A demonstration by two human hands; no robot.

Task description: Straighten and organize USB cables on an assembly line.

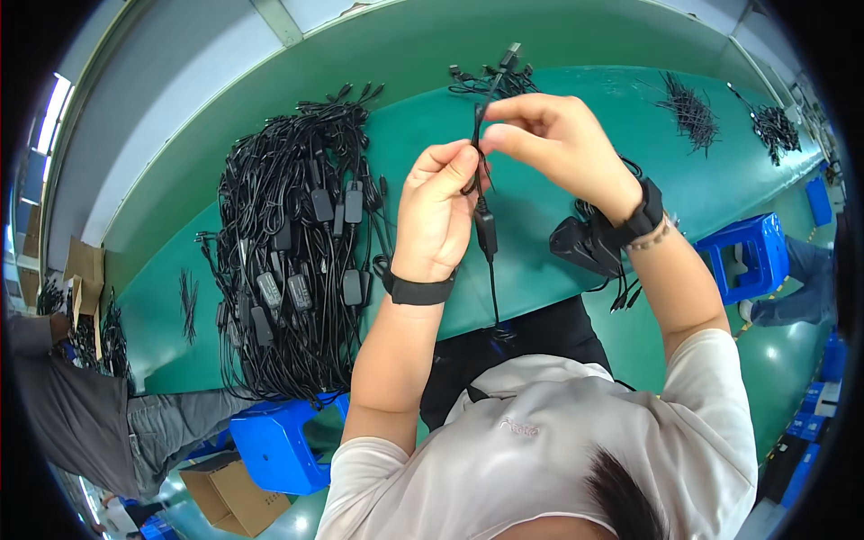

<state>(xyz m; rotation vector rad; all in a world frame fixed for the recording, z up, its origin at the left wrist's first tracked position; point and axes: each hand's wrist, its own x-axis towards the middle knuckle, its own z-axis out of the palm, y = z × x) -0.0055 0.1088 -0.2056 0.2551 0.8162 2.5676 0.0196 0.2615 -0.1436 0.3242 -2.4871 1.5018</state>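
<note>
My left hand (pixel 436 202) pinches a folded black USB cable (pixel 486 225) between thumb and fingers, above the green table. The cable's USB plug (pixel 511 56) sticks up beyond my hands, and a small inline box hangs below them, with the cord trailing to the table's near edge. My right hand (pixel 562 148) has its thumb and forefinger curled at the folded part, touching it; a thin dark strand shows beside the fingers. Whether that strand is a tie, I cannot tell. Both wrists wear black bands.
A big heap of black cables with inline boxes (pixel 288 234) lies to the left. More cables (pixel 495 81) lie behind my hands. Thin black ties (pixel 688 112) and a cable bundle (pixel 774 130) sit at far right. Blue stools (pixel 279 445) and a co-worker's legs (pixel 184 423) stand beside the table.
</note>
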